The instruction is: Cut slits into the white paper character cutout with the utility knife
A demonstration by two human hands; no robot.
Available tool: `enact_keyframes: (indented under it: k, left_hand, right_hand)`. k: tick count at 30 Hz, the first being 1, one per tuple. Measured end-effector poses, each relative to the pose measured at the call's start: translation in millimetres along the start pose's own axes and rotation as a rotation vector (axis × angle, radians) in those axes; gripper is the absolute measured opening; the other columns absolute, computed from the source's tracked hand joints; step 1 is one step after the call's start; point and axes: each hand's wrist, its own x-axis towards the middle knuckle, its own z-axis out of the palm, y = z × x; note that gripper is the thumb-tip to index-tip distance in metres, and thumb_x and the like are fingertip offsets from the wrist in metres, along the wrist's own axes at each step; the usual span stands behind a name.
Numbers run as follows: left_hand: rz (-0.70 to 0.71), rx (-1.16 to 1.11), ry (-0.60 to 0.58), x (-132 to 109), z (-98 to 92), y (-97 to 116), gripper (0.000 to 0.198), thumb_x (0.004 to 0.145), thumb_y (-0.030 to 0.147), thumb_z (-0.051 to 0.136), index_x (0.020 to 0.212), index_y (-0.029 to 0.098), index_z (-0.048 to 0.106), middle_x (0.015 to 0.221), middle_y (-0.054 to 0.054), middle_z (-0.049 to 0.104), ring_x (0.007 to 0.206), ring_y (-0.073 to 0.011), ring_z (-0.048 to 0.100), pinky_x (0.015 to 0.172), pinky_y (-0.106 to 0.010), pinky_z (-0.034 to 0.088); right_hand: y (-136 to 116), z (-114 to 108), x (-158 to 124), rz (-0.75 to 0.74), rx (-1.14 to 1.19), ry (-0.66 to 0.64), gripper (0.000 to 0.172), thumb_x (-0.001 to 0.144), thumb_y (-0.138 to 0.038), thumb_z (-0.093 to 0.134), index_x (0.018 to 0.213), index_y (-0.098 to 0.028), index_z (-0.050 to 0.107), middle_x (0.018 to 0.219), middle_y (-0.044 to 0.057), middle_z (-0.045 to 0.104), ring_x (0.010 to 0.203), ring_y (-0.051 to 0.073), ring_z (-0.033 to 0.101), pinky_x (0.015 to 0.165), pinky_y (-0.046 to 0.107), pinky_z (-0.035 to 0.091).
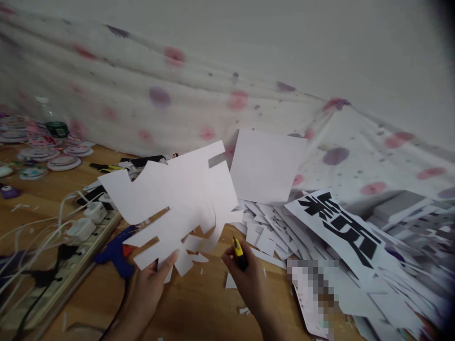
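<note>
Wooden floor (199, 308), littered. Left hand (147, 284) pinches cut paper sheet (174, 203) by its lower edge, raised, seemingly to check cuts. Right hand (249, 279), right of sheet, fist closed around yellow knife (237, 248). Offcut pile (270, 227) further right.

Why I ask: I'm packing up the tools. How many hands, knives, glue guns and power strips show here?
Hands: 2 (left hand holding paper, right hand holding the knife)
Knife: 1
Glue gun: 1
Power strip: 1
Total: 5
</note>
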Motion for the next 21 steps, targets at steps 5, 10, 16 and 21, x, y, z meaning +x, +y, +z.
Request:
enact_keyframes:
  k: [5,10,16,21]
  left_hand:
    - [-0.136,-0.156,-0.018,-12,16.4,15,0.031,0.056,0.033,0.075,0.084,0.021,0.066,0.091,-0.004,0.071,0.100,-0.0267,0.061,0.091,-0.039,0.045]
    - [-0.197,-0.212,0.012,-20,21.3,23,0.035,0.050,0.031,0.079,0.081,0.019,0.067,0.090,-0.005,0.072,0.102,-0.0276,0.060,0.091,-0.038,0.045]
    - [-0.198,-0.161,0.012,-22,23.4,28,0.036,0.048,0.032,0.079,0.078,0.016,0.067,0.089,-0.008,0.071,0.101,-0.0280,0.060,0.094,-0.038,0.043]
    - [-0.248,-0.263,0.023,-24,27.8,32,0.039,0.047,0.027,0.081,0.082,0.016,0.067,0.090,-0.007,0.071,0.100,-0.0276,0.060,0.089,-0.036,0.046]
  right_hand:
    - [-10,24,10,-0.102,0.008,-0.022,0.015,0.077,-0.019,0.047,0.089,-0.021,0.055,0.077,0.001,0.064,0.070,0.015,0.059,0.062,0.023,0.040]
    - [-13,36,17,-0.116,-0.208,-0.068,0.027,0.069,-0.008,0.049,0.092,-0.022,0.053,0.080,0.002,0.065,0.073,0.017,0.060,0.061,0.023,0.037]
    - [-8,35,20,-0.083,-0.199,-0.026,0.020,0.073,-0.014,0.050,0.091,-0.023,0.051,0.076,0.001,0.065,0.070,0.017,0.060,0.059,0.023,0.037]
    - [1,36,20,-0.109,-0.113,0.018,0.017,0.075,-0.018,0.049,0.091,-0.024,0.050,0.076,0.001,0.066,0.070,0.018,0.061,0.060,0.025,0.039]
